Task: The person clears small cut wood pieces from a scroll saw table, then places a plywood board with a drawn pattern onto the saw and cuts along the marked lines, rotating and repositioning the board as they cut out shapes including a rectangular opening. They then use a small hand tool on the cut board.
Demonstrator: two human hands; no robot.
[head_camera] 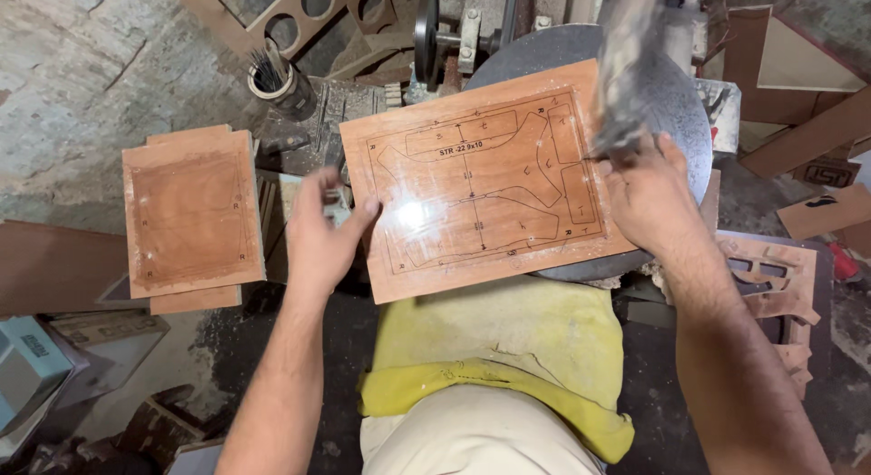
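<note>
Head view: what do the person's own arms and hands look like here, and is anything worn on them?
Both forearms are bare from the frame's lower edge to the wrist, with no sleeve in sight. The left hand and right hand wear no gloves, and no ring, watch or band is visible. Fine pale dust seems to cling to the fingers.

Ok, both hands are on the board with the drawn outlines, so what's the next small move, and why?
Probably steady the board flat before going further. The left hand only pinches its left edge, and the right hand rests at the right edge under a blurred tool. The board overhangs the round machine table toward the yellow cloth, so it could tip.
</note>
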